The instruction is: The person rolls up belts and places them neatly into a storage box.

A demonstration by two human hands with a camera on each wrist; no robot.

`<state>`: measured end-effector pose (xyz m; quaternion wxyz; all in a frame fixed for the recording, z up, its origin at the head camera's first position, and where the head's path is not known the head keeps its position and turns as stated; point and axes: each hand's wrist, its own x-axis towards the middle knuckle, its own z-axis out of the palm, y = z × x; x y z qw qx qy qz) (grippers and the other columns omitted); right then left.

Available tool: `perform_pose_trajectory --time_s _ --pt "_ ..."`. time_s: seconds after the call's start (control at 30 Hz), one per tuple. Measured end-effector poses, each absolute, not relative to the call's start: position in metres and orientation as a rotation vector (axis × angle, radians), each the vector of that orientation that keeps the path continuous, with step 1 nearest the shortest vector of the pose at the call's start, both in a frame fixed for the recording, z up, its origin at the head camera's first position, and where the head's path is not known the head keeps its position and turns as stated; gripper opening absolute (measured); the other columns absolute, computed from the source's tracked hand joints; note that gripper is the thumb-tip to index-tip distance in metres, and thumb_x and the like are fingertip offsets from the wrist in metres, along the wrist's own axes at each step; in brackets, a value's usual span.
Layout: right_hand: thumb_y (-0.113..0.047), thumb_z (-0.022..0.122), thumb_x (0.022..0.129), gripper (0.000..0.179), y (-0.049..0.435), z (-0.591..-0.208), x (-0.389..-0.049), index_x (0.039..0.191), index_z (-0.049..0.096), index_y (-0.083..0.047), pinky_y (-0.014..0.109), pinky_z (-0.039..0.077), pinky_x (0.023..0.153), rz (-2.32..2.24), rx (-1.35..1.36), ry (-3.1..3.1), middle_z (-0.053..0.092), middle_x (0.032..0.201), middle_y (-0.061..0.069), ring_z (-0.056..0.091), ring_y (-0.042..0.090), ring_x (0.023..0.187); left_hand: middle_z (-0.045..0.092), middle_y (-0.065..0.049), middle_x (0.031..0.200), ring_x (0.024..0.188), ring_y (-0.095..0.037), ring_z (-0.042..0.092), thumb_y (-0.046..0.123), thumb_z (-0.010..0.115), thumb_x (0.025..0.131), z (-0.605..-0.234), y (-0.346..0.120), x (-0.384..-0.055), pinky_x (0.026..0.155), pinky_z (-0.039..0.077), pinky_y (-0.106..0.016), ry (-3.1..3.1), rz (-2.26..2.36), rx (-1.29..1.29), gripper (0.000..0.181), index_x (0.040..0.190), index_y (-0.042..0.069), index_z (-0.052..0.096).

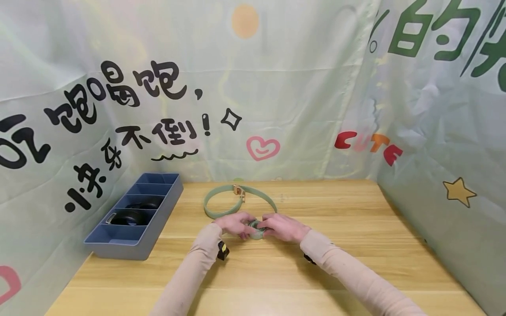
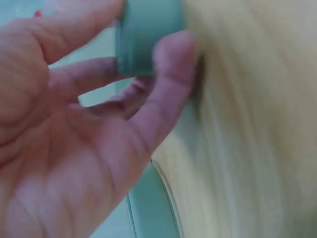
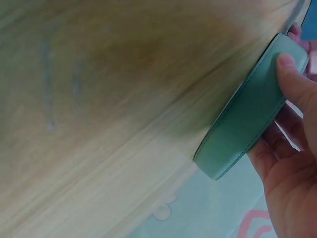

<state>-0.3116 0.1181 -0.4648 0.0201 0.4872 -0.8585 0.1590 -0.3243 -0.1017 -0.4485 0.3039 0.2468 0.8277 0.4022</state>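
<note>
A light green belt with stitched edges lies on the table, part of it wound into a small coil [image 1: 257,235]. My left hand [image 1: 236,224] holds the coil's left side, fingers curled against it. On the right, my right hand [image 1: 285,227] pinches the coil between thumb and fingers. Behind the hands, the unrolled length of the belt [image 1: 261,193] stands on edge in a loose loop, with a gold-coloured buckle [image 1: 238,190] at its top. In the left wrist view the coil [image 2: 151,37] touches the fingertips. The right wrist view shows the thumb pressing the green strap [image 3: 242,116].
A grey-blue divided tray [image 1: 164,215] stands at the left of the table, with dark coiled items [image 1: 128,217] in two of its compartments. Printed cloth [image 1: 300,96] closes off the back and sides. The wooden table [image 1: 336,206] extends to the right of the hands.
</note>
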Motion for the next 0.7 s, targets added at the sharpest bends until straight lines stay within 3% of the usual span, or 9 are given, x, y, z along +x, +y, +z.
perform_pose_trajectory --time_s 0.13,0.37,0.57,0.7 --pt "-0.016 0.071 0.088 0.023 0.1175 -0.4668 -0.3117 0.112 0.072 -0.014 0.018 0.049 0.072 0.491 1.513 -2.661 0.061 0.091 0.000 0.059 0.009 0.080 0.064 -0.014 0.098 0.076 -0.021 0.063 0.004 0.048 0.101 -0.4499 -0.1068 -0.3258 0.074 0.057 -0.035 2.089 1.189 0.536 0.035 0.134 -0.005 0.052" --pt "-0.018 0.072 0.088 0.025 0.1172 -0.4671 -0.3119 0.112 0.072 -0.014 0.019 0.049 0.072 0.490 1.498 -2.654 0.061 0.093 -0.002 0.058 0.008 0.081 0.066 -0.013 0.099 0.069 -0.018 0.063 -0.003 0.050 0.094 -0.4479 -0.1029 -0.3300 0.069 0.056 -0.030 2.084 1.273 0.389 0.045 0.140 -0.006 0.047" --pt "-0.019 0.072 0.088 0.022 0.1164 -0.4679 -0.3133 0.109 0.073 -0.015 0.018 0.047 0.070 0.495 1.487 -2.647 0.059 0.090 -0.002 0.053 0.004 0.077 0.065 -0.011 0.095 0.068 -0.017 0.061 -0.004 0.050 0.092 -0.4466 -0.1014 -0.3296 0.067 0.055 -0.029 2.156 1.189 0.493 0.034 0.126 -0.005 0.058" --pt "-0.018 0.072 0.088 0.018 0.1168 -0.4691 -0.3125 0.106 0.073 -0.015 0.020 0.049 0.070 0.512 1.473 -2.615 0.062 0.089 -0.001 0.057 0.007 0.077 0.063 -0.008 0.092 0.066 -0.015 0.059 -0.003 0.061 0.084 -0.4442 -0.0980 -0.3257 0.065 0.053 -0.027 2.235 1.098 0.578 0.030 0.114 -0.001 0.062"
